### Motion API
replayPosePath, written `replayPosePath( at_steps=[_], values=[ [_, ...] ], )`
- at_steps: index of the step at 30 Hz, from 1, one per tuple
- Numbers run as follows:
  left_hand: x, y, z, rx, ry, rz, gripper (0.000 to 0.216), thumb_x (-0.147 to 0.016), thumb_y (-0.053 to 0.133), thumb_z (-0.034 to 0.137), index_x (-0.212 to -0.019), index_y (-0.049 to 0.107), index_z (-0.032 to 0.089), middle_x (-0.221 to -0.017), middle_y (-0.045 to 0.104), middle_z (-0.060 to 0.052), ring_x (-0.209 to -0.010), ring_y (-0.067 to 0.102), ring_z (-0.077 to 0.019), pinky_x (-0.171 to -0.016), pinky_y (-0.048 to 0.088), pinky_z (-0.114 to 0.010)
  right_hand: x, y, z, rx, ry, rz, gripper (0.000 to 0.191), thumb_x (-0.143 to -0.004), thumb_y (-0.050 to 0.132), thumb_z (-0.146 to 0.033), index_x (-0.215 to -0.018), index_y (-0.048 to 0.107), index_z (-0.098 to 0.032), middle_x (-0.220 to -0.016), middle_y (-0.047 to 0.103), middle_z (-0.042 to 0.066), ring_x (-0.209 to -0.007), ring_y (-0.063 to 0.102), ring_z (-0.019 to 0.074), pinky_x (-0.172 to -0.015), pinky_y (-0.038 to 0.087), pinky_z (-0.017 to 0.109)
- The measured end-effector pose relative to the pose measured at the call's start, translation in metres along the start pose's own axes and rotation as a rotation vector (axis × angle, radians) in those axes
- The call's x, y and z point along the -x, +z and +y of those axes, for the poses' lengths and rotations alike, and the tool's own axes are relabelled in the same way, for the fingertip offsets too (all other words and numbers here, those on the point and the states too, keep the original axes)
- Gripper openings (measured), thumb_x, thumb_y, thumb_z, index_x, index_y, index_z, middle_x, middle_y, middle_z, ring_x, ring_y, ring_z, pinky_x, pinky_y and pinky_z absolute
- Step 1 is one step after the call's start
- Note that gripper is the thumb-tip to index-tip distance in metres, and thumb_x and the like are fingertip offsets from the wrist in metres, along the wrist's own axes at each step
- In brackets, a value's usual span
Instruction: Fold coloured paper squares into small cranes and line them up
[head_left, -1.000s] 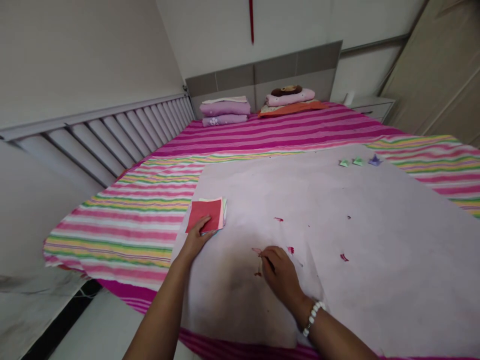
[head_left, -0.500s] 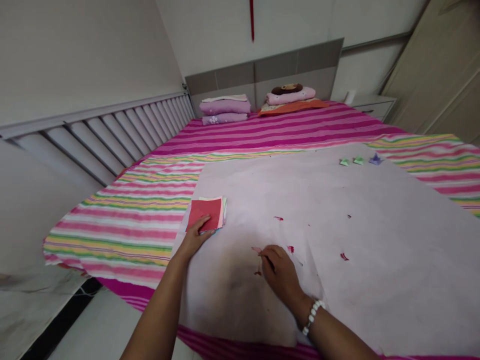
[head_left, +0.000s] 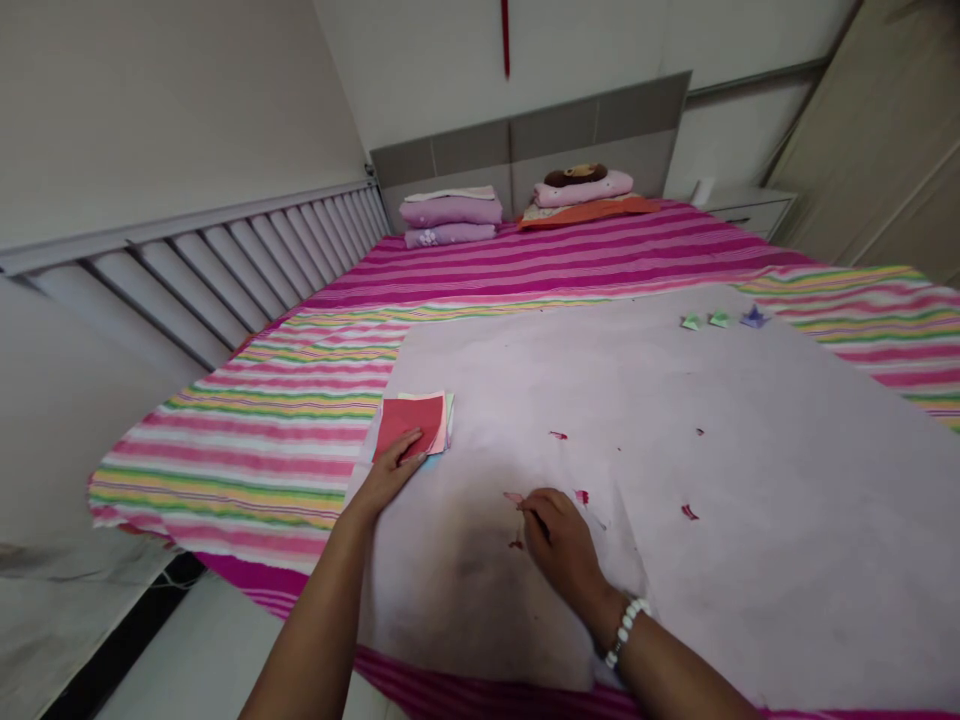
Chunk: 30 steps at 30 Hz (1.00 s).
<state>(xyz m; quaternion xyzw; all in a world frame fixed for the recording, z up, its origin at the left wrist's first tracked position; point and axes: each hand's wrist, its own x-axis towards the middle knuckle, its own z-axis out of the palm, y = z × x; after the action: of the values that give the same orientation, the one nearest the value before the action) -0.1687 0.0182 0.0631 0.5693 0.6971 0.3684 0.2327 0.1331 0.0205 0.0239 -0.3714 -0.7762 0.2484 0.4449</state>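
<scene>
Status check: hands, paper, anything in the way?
Left hand on paper stack, red sheet uppermost. Right hand at pale cover, grip unclear. Folded pieces far right, out of the way.

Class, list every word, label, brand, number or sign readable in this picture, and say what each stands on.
No text can be read anywhere.
Red paper under the left hand: no writing visible.
Pale sheet: small red marks, none readable as letters or numbers.
White object on the cabinet: too small to tell.
</scene>
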Motion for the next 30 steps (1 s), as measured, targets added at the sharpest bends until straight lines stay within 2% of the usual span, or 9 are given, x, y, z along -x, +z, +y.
replayPosePath(
  at_steps=[4, 11, 23, 27, 30],
  values=[
    [-0.001, 0.000, -0.003, -0.001, 0.009, -0.003, 0.059, -0.081, 0.056, 0.056, -0.129, 0.056, 0.020, -0.145, 0.047, -0.009, -0.139, 0.036, -0.0259, -0.116, 0.026, -0.045, 0.000, 0.001, 0.002, 0.003, -0.004, -0.005, 0.018, -0.086, 0.048, -0.008, -0.087, 0.063, -0.017, -0.086, 0.062, 0.008, -0.082, 0.057, 0.0211, -0.073, 0.047, 0.034],
    [-0.001, 0.003, -0.006, -0.003, 0.033, 0.014, 0.068, -0.072, 0.068, 0.052, -0.131, 0.054, 0.019, -0.144, 0.048, -0.011, -0.138, 0.037, -0.0280, -0.116, 0.026, -0.046, 0.001, 0.001, 0.002, 0.005, 0.008, -0.012, 0.019, -0.085, 0.047, -0.007, -0.087, 0.063, -0.018, -0.087, 0.063, 0.007, -0.083, 0.057, 0.0211, -0.074, 0.048, 0.034],
    [-0.001, 0.004, -0.009, -0.012, 0.049, 0.018, 0.060, -0.079, 0.061, 0.052, -0.129, 0.055, 0.021, -0.145, 0.048, -0.010, -0.138, 0.036, -0.0268, -0.115, 0.027, -0.046, 0.001, 0.000, 0.001, 0.020, 0.000, -0.013, 0.020, -0.085, 0.047, -0.007, -0.086, 0.064, -0.017, -0.085, 0.063, 0.008, -0.082, 0.057, 0.0212, -0.073, 0.048, 0.034],
    [-0.001, 0.004, -0.010, -0.013, 0.062, 0.015, 0.060, -0.076, 0.065, 0.051, -0.128, 0.056, 0.021, -0.143, 0.050, -0.009, -0.138, 0.036, -0.0272, -0.115, 0.026, -0.047, -0.005, 0.001, -0.006, 0.061, -0.019, -0.037, 0.022, -0.087, 0.047, -0.010, -0.097, 0.065, -0.017, -0.090, 0.063, 0.009, -0.085, 0.057, 0.0224, -0.074, 0.049, 0.036],
    [-0.001, 0.005, -0.012, -0.013, 0.073, 0.022, 0.057, -0.078, 0.062, 0.050, -0.127, 0.057, 0.022, -0.143, 0.050, -0.009, -0.139, 0.036, -0.0266, -0.116, 0.026, -0.047, -0.021, 0.007, -0.018, 0.112, -0.087, -0.127, 0.027, -0.087, 0.050, -0.012, -0.109, 0.064, -0.016, -0.099, 0.062, 0.012, -0.091, 0.055, 0.0243, -0.080, 0.048, 0.038]
  ],
)
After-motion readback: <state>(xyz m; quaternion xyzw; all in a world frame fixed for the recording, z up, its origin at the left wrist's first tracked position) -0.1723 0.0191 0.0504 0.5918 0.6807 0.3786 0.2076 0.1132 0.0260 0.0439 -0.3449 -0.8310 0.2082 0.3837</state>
